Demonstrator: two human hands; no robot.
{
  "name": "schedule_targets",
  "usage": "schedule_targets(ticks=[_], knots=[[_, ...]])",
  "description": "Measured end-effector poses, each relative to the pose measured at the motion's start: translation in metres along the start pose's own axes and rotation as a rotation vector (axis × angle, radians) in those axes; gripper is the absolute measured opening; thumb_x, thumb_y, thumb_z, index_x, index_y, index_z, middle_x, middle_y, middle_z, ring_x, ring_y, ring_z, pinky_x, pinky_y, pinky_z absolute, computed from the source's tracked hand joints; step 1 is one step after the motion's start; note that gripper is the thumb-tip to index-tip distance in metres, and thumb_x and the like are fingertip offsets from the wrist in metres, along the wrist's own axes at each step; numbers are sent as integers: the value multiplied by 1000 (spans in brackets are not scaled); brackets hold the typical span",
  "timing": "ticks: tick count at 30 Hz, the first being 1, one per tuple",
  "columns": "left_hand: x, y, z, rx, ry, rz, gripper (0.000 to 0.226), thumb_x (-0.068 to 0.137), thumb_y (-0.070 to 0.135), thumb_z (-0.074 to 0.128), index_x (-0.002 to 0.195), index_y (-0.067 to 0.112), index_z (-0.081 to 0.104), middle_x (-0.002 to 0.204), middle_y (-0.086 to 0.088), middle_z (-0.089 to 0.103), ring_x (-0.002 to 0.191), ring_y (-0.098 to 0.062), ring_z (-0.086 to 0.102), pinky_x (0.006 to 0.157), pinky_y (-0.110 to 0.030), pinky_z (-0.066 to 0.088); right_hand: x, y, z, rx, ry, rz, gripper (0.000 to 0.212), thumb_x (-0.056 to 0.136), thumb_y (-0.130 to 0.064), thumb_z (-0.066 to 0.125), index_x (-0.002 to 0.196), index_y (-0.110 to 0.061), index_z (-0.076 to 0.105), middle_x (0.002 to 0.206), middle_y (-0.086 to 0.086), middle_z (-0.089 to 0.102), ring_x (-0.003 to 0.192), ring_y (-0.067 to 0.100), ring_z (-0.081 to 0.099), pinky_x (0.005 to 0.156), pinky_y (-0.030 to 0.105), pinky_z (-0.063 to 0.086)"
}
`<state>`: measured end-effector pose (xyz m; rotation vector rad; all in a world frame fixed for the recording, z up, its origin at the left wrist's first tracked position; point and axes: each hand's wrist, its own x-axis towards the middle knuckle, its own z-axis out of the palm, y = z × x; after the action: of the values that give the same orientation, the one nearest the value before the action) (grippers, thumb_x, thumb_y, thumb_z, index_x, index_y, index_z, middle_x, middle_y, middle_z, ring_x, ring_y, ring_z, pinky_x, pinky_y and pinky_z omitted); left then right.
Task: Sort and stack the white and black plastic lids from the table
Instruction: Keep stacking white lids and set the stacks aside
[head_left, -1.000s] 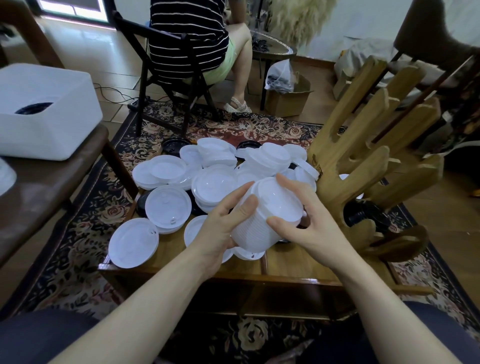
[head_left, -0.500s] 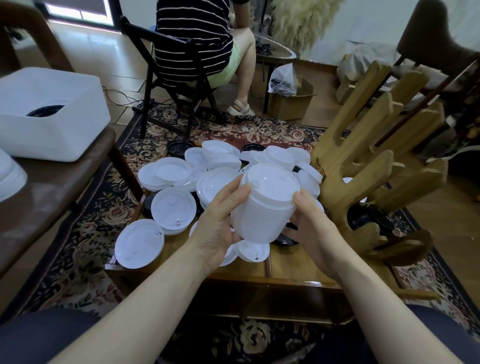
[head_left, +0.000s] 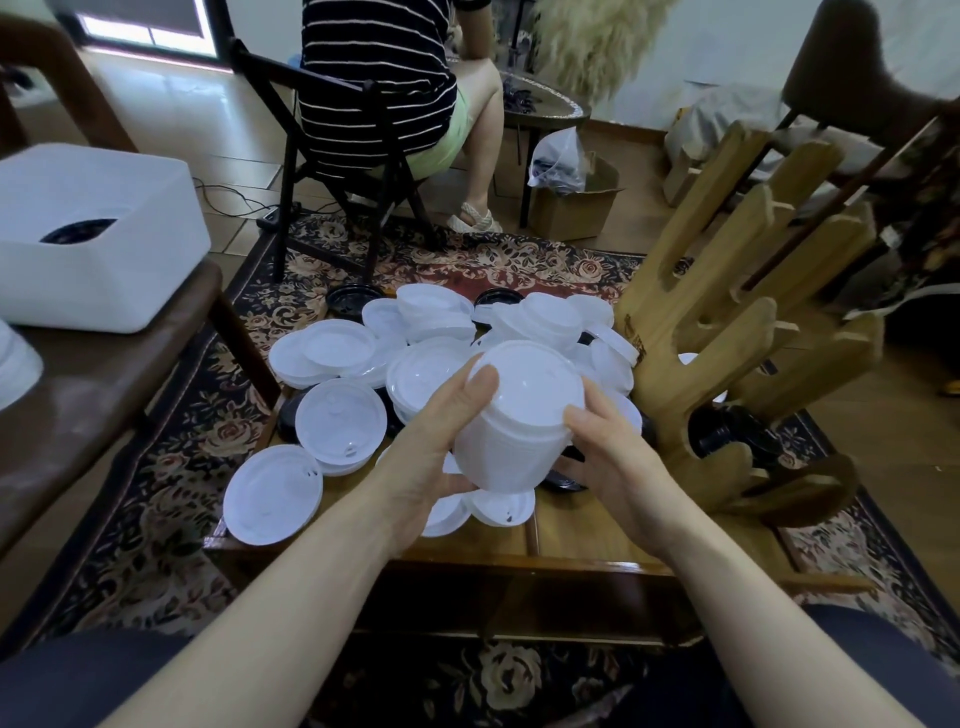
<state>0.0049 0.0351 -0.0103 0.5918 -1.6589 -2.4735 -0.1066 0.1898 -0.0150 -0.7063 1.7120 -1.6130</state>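
Wooden table (head_left: 582, 535) strewn with lids, left hand (head_left: 426, 457) and right hand (head_left: 618, 467) gripping white lid stack (head_left: 514, 415)

Loose lids (head_left: 340, 425) on table (head_left: 582, 535), rack (head_left: 727, 332) right.

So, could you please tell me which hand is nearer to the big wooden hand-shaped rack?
Right. The right hand grips the white plastic lid stack on the side facing the wooden hand-shaped rack; the left hand grips the far side.
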Motion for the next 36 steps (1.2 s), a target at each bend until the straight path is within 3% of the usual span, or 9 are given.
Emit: schedule_targets(ticks=[6,10,16,22,26,29,32,34,36], knots=[[4,-5,2,-59,164,33,57,64,46,70,121,45,69,120,13,70,120,-14,59,96,-47,52,0,2,3,-14,-52,2,48,86,-36,55,134,-41,50,131,-16,61,121,6,58,92,31,52],[5,-3,0,-69,205,35,45,61,42,69,106,44,75,104,16,74,114,-16,61,90,-45,52,2,3,1,-43,-80,18,49,87,-37,60,134,-43,50,132,-14,62,122,8,58,98,36,51],[4,-1,-1,-2,142,52,42,67,50,70,109,49,72,113,19,72,120,-12,59,87,-40,52,4,1,-1,-7,-60,25,52,86,-38,58,136,-41,49,133,-14,60,123,10,57,98,40,50],[3,-6,-4,48,27,28,66,55,59,74,120,54,66,125,21,67,126,-9,57,105,-46,46,2,2,-5,3,-65,44,58,84,-33,56,141,-38,46,134,-12,61,121,12,59,97,36,47],[4,-8,-1,-17,107,7,69,47,55,74,116,51,69,119,19,70,118,-9,60,89,-38,51,0,3,-3,6,-101,48,56,88,-35,53,143,-37,43,138,-12,58,127,12,56,104,39,47],[5,-7,-3,-97,188,-25,50,53,42,73,103,46,76,102,17,75,108,-13,62,85,-39,51,4,1,-7,-39,-109,58,50,90,-42,50,140,-37,48,136,-15,59,126,7,55,102,34,50],[6,-6,-4,-153,262,-50,42,58,37,67,99,40,78,105,12,74,107,-16,60,82,-41,50,19,1,-20,-135,94,45,46,92,-46,59,135,-30,56,134,-13,61,126,3,54,108,39,45],[7,-5,-4,-163,293,-61,48,58,36,67,104,39,76,116,8,70,111,-18,59,81,-41,49,35,4,-38,-359,318,-29,42,93,-37,65,133,-26,58,132,-13,60,125,2,52,110,38,42],[8,-3,-4,-165,305,-62,49,57,36,67,105,40,76,119,7,69,114,-18,58,82,-41,48,54,9,-59,-662,407,-57,45,91,-30,67,135,-24,54,136,-8,55,131,10,45,110,42,40]])
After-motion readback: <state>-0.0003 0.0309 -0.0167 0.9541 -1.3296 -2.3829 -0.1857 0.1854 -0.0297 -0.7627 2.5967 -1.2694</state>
